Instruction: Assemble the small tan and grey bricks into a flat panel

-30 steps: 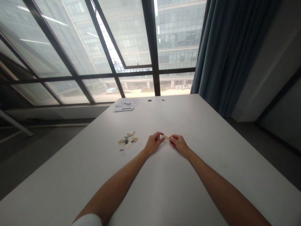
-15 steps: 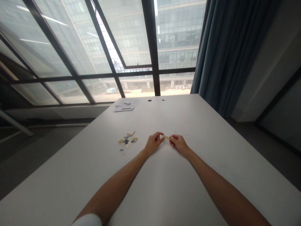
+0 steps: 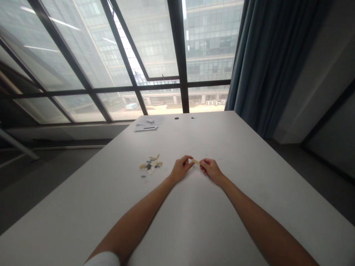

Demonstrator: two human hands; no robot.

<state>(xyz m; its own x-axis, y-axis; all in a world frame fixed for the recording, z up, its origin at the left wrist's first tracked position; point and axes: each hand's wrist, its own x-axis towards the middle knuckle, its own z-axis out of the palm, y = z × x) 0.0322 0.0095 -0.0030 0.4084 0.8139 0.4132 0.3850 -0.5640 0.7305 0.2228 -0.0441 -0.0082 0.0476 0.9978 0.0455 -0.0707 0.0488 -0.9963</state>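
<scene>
Between my hands, just above the white table (image 3: 188, 207), is a small flat tan piece (image 3: 196, 162) that looks like a building-block plate. My left hand (image 3: 181, 166) pinches its left end between thumb and forefinger. At the other end, the fingers of my right hand (image 3: 210, 168) close on it. Fingertips hide both ends of the piece. Left of my hands lies a loose pile of small blocks (image 3: 151, 165), tan, white, grey and dark. One grey block (image 3: 143, 176) rests apart, on the near side of the pile.
Papers (image 3: 146, 128) with a dark pen-like stick on them lie at the far left corner of the table. Two small dark round spots (image 3: 176, 118) sit near the far edge. Beyond are a window (image 3: 158, 88) and a blue curtain (image 3: 255, 74).
</scene>
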